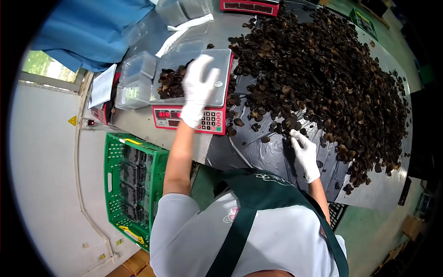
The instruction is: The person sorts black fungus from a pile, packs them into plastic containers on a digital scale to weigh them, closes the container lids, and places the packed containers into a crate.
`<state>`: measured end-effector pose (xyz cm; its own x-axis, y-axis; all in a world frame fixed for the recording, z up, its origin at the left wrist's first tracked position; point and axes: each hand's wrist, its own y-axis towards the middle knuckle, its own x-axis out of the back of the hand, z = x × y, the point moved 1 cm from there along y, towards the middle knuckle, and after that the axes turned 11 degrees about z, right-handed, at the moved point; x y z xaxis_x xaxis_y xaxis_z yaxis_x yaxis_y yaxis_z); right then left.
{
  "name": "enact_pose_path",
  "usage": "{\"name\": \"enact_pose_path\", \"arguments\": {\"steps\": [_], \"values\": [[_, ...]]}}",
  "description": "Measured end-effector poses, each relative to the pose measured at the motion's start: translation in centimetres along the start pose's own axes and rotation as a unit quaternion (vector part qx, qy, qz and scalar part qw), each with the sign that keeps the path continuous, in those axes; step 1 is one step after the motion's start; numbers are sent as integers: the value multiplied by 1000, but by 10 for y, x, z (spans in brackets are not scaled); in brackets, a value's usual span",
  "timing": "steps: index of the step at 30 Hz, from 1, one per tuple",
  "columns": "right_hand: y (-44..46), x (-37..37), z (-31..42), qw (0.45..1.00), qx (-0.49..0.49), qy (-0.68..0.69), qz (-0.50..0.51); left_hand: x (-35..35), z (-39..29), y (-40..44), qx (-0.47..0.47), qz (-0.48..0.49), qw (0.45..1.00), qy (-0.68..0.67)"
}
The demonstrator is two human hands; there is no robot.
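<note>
My left hand [199,85], in a white glove, is over the weighing platform [217,99] of a red digital scale [161,121], its fingers spread. Just beside it, a small heap of dark wood ear mushrooms [171,84] sits on the platform, in what looks like a clear tray. My right hand [304,154], also gloved in white, is at the near edge of the big mushroom pile [314,69]. Its thumb and fingertips come together at a dark wood ear mushroom [291,123].
Clear plastic boxes [134,92] stand left of the scale, near a paper sheet [102,86]. A green crate [110,184] with black packs is below left. Another red scale [249,6] stands at the back. Dark plastic sheeting [263,154] covers part of the metal table.
</note>
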<state>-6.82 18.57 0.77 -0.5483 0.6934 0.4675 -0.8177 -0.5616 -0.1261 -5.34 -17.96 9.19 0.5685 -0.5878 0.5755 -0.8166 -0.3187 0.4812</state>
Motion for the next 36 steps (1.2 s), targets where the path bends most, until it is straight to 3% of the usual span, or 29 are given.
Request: {"name": "enact_pose_path", "arguments": {"steps": [2, 4, 6, 8, 10, 12, 14, 19, 26, 28, 31, 34, 36], "values": [[1, -3, -3, 1000, 3, -12, 1, -42, -24, -3, -21, 127, 991, 31], [1, -4, -3, 1000, 2, -11, 5, -103, -13, -18, -61, 171, 972, 149], [1, -3, -3, 1000, 14, -18, 8, -137, -38, -16, 50, 330, 920, 204], [0, -1, -6, 999, 20, -28, -7, -165, -45, -18, 82, 394, 891, 211], [-2, 0, -10, 1000, -5, -19, -15, -185, -44, -26, 32, 373, 885, 276], [-4, 3, -16, 999, -32, -16, -8, -200, -34, -36, -1, 348, 908, 234], [-5, 2, -33, 999, 15, -51, -12, -206, -19, -54, -48, 293, 940, 168], [-7, 0, -35, 997, -67, 34, 32, -173, -8, -93, -131, 149, 980, 21], [0, -3, -7, 994, -75, 69, 33, -139, -13, -132, 85, 10, 991, -100], [-2, -4, -10, 1000, 12, -12, 19, -129, -17, -138, 236, -1, 947, -218], [-2, -3, -8, 999, -11, -5, 35, -123, -2, -141, 255, -36, 917, -306], [6, -4, -17, 999, 11, -9, 30, -125, 13, -142, 307, -68, 830, -460], [18, -2, -9, 999, 13, -22, 26, -111, -4, -126, 373, -77, 787, -484]]}}
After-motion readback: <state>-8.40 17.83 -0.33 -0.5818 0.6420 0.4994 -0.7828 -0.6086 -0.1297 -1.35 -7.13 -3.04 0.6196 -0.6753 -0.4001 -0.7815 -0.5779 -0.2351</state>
